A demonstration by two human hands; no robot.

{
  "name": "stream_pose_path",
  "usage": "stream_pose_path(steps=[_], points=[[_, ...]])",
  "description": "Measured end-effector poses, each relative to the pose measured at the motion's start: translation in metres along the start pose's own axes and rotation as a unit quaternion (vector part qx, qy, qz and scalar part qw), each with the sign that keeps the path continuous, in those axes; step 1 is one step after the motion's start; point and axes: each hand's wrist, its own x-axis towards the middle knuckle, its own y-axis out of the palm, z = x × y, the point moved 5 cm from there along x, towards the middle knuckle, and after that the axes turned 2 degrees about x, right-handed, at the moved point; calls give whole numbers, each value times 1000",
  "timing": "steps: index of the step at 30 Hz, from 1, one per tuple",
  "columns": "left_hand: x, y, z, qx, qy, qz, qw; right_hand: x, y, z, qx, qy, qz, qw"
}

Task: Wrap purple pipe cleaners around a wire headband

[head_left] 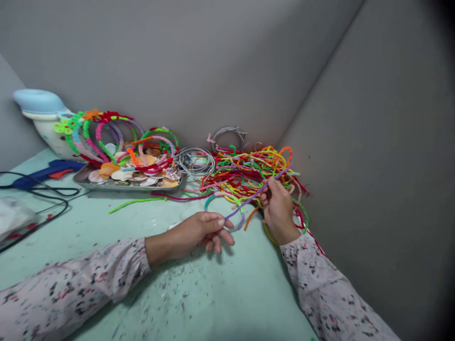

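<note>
A purple pipe cleaner (249, 199) stretches slanting between my two hands. My left hand (211, 230) pinches its lower end between thumb and index finger, the other fingers loosely spread. Further up, my right hand (278, 206) grips the same pipe cleaner near its upper part, beside the heap of colored pipe cleaners (245, 170). Behind the stretched piece, a ring wrapped in teal, pink, green and purple (209, 201) lies on the table, partly hidden by my left hand.
A metal tray (131, 188) holds shells and several wrapped rings. Coiled wire (195, 161) sits beside it. At the left are a blue glue gun (46, 173), black cable, a plastic bag (14, 215) and a white container with a blue lid (40, 102). Grey walls stand behind and right.
</note>
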Motion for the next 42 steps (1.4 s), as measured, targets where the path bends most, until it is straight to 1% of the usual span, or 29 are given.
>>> stream_pose_path(steps=[4, 10, 15, 20, 24, 27, 30, 32, 35, 42], points=[[1, 0, 0, 44, 9, -5, 999, 3, -3, 2, 1, 0, -6, 1000], [3, 3, 3, 97, 7, -8, 995, 7, -9, 6, 4, -7, -24, 1000], [2, 3, 1, 116, 12, -19, 993, 9, -11, 7, 1, -11, -24, 1000], [-2, 3, -8, 130, 48, -53, 989, 10, -12, 8, -21, -21, -14, 999], [-7, 1, -12, 153, 84, -86, 981, 11, -12, 6, -13, -8, -14, 1000], [-9, -1, -12, 157, 88, -115, 977, 10, -11, 6, -2, -4, -16, 1000], [-9, -2, -12, 177, 77, -129, 973, 10, -9, 8, 3, -5, -14, 1000], [-8, -1, -11, 199, 64, -120, 971, 10, -9, 9, 6, -5, -7, 1000], [-6, 3, -9, 220, 46, -82, 971, 10, -7, 11, 6, -9, 7, 1000], [-6, 10, -6, 197, 5, -15, 980, 7, -4, 11, 11, 14, 16, 1000]])
